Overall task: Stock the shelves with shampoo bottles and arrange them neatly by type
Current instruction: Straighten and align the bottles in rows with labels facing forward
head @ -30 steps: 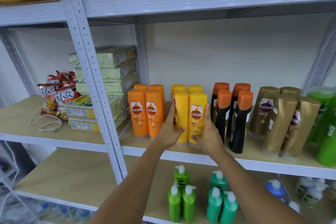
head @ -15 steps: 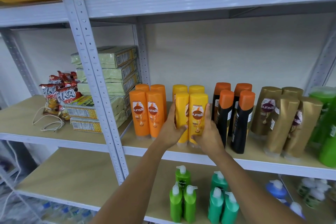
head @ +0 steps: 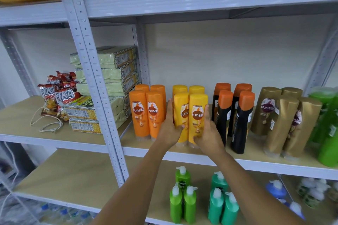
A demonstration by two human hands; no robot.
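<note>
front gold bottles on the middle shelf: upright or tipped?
Tipped. Both front gold bottles lean left against the gold ones behind, unlike the upright yellow bottles.

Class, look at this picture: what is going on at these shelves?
A person is tidying shampoo on the middle shelf. The left hand and right hand press against either side of the yellow bottles, squaring up that group. Orange bottles stand to their left, black bottles and gold bottles to their right, each colour grouped together. Green pump bottles stand on the shelf below.
</note>
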